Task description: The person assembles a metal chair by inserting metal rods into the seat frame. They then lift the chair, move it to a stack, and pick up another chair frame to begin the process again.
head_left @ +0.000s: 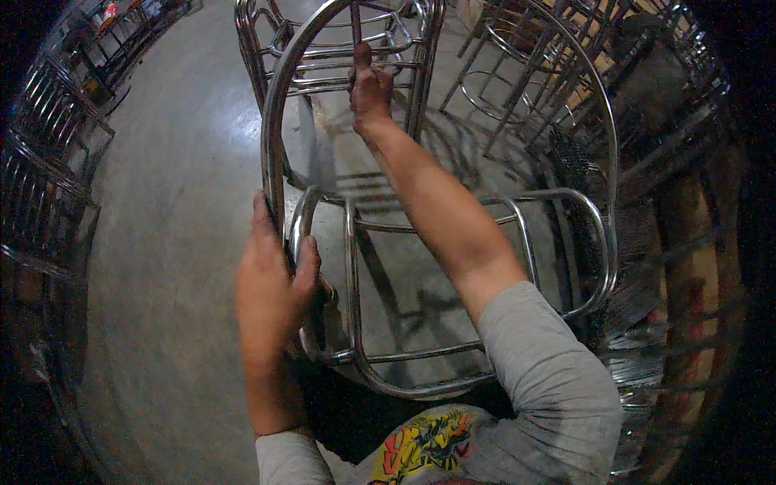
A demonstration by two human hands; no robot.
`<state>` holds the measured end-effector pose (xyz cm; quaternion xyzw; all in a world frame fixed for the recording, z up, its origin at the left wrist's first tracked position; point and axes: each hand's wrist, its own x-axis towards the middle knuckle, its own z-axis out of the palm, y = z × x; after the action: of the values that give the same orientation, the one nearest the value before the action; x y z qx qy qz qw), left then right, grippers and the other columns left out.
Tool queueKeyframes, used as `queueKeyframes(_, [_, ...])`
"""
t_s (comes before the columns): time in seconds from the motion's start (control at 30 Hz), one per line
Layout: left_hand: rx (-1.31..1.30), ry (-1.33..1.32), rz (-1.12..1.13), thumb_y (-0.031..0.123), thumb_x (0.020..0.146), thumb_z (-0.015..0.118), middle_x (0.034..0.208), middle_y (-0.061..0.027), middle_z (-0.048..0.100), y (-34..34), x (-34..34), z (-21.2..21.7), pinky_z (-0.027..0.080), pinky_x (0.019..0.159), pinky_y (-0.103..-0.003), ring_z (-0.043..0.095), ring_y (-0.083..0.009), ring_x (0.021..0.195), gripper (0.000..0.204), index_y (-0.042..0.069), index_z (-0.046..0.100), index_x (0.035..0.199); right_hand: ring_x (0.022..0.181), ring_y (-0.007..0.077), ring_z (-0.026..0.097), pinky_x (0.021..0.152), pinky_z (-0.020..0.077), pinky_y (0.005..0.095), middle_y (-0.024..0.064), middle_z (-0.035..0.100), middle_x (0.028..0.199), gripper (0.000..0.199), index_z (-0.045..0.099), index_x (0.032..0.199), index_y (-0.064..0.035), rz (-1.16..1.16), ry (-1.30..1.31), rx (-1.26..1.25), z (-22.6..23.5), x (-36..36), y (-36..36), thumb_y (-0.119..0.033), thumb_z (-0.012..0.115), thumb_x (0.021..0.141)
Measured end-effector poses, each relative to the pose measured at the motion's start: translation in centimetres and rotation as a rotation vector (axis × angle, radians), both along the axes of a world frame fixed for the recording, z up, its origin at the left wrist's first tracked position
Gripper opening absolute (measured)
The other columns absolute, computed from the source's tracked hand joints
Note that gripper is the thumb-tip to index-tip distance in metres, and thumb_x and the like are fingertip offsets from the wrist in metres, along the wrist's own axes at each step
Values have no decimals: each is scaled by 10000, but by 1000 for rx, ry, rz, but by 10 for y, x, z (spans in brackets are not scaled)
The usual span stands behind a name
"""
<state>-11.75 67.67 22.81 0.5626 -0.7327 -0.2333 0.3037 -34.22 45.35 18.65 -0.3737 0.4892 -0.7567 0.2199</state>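
A shiny chrome tubular chair frame (453, 242), curved and welded with crossbars, is being held at centre above the concrete floor (178, 202). Its rail at 9 o'clock is being gripped by the left hand (271, 283), fingers closed; a bar at 12 o'clock is being clasped by the right hand (369, 85).

I see a grey concrete floor (178, 202), smooth and shiny. The chrome tube chair frame (453, 242) stands on it; beyond that frame stand more metal frames (517, 89), with further stacked frames (48, 186) left.
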Motion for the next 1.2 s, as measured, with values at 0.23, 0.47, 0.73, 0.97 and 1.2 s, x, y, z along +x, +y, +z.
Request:
queueKeyframes(0.23, [34,-25,-9,190,852,616,1280,-296,513,1,4,-4,436,960,-428,545,-428,1138,748,-36,233,1454,564,308,437,571,333,463,153,458,559,765,507,594,-5,-31,-67,253,-3,31,-20,-689,366,907])
queueKeyframes(0.47, [25,-28,-10,209,852,625,1308,-288,495,1,1,-4,404,996,-424,506,-424,1192,736,-42,264,1443,710,382,596,665,443,457,191,593,699,537,578,848,-10,-242,815,267,-45,-31,26,-518,442,956])
queueKeyframes(0.73, [-401,-92,-315,164,899,595,1242,-285,515,51,-74,15,408,967,-466,501,-468,1116,578,-35,354,1385,939,235,606,829,470,370,124,647,1028,340,572,1120,-17,405,218,456,-23,-81,178,-316,513,970])
queueKeyframes(0.97, [-536,249,-373,73,947,497,1307,-263,447,44,-217,-14,443,954,-407,526,-373,1157,471,-11,328,1378,964,174,591,870,467,336,78,639,1046,334,577,1145,-6,629,-2,226,39,-123,256,-290,522,977])
queueKeyframes(1.2, [-487,417,-441,77,955,471,1071,-290,591,10,-293,6,467,825,-475,593,-458,973,395,14,382,1335,945,315,640,856,475,406,180,662,991,401,594,1127,-40,251,487,379,81,-189,258,-389,536,937])
